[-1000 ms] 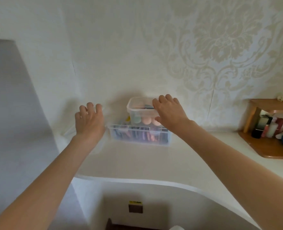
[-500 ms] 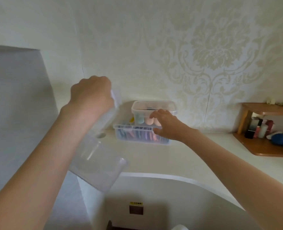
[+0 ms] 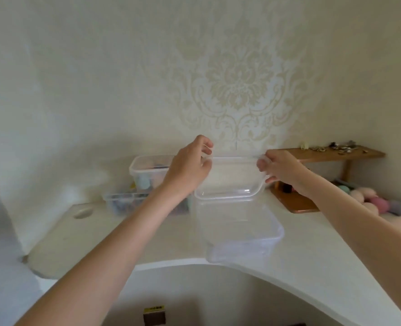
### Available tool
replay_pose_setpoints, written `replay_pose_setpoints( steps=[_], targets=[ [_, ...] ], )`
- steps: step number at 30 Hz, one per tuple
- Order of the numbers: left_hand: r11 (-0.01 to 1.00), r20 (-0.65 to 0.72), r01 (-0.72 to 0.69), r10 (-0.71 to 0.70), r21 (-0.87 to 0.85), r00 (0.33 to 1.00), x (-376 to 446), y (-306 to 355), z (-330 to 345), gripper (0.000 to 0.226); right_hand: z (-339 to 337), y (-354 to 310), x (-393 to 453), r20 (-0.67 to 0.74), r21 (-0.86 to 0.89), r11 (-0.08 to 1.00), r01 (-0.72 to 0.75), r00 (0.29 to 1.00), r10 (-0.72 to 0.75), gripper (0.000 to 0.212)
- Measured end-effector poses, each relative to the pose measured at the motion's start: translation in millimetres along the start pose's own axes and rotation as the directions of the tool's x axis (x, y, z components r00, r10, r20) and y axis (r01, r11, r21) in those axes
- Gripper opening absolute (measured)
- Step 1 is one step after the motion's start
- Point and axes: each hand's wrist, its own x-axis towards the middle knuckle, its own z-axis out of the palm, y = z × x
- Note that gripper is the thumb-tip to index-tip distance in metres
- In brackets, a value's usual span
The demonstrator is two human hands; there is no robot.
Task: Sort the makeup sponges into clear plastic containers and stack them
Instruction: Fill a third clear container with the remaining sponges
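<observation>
White curved countertop (image 3: 312, 250) below the grip, under a wall with pale damask wallpaper (image 3: 237, 85). Wooden corner shelf (image 3: 322, 154) to the right of the grip and behind the right wrist, small trinkets on its top board, dark bottles under it, too small to tell more.

Empty clear plastic container (image 3: 239, 231) just under the grip, near the front edge of the countertop; whether standing on it or hanging a little above, cannot tell. Clear lid (image 3: 230, 177) raised over this container, tilted, near edge low above the container rim, far edge higher.

Left of the grip and behind the left hand, a stack of two clear containers against the wall: upper container (image 3: 147, 170) with makeup sponges inside, blue and pink ones visible through the wall, on a lower flat container (image 3: 124, 203) with colourful items, blurred.

Heap of loose makeup sponges (image 3: 369, 198), pink, teal and purple, to the right of the grip, beyond the right forearm, near the shelf.

Left hand (image 3: 190, 168) pinching the left far corner of the lid, thumb and fingers curled on the edge. Right hand (image 3: 282, 168) pinching the right far corner in the same way.
</observation>
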Motion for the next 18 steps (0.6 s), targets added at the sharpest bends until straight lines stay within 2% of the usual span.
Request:
replay_pose_setpoints(
  steps=[3,5,6,7,9,10,12,15,16,18],
  targets=[
    [0.975,-0.101,-0.175,0.190,0.140,0.977,-1,3,42,0.030,-19,27,2,-0.107,-0.197,0.980,-0.018,0.994,-0.003,0.021],
    [0.929,-0.094,-0.344,0.358,0.135,0.929,-4,9,65,0.024,-27,40,5,-0.175,-0.191,0.980,-0.050,0.984,0.016,0.021],
    [0.918,-0.005,-0.385,0.387,0.094,0.922,-6,15,75,0.023,-30,45,8,-0.205,-0.197,0.979,-0.057,0.979,0.016,0.016],
    [0.919,0.146,-0.390,0.380,0.050,0.914,-8,20,88,0.027,-33,49,11,-0.225,-0.202,0.976,-0.076,0.974,0.029,0.014],
    [0.943,0.501,-0.324,0.244,0.079,0.830,-12,23,113,0.041,-41,52,15,-0.207,-0.194,0.976,-0.094,0.977,0.053,0.021],
    [0.941,0.592,-0.317,0.191,0.117,0.783,-12,24,125,0.047,-47,55,15,-0.165,-0.180,0.979,-0.100,0.984,0.071,0.026],
    [0.947,0.639,-0.301,0.161,0.116,0.753,-10,24,140,0.056,-60,61,11,-0.067,-0.235,0.962,-0.140,0.989,0.128,0.035],
    [0.954,0.648,-0.278,0.145,0.107,0.748,-2,27,158,0.070,-85,92,-2,-0.140,-0.488,0.832,-0.265,0.964,0.225,0.032],
    [0.954,0.647,-0.277,0.142,0.111,0.749,0,29,162,0.075,-90,106,-6,-0.181,-0.567,0.758,-0.320,0.947,0.264,0.032],
    [0.960,0.654,-0.254,0.117,0.118,0.747,0,34,169,0.082,-94,133,-13,-0.173,-0.786,0.523,-0.328,0.930,0.324,0.033]
  ],
)
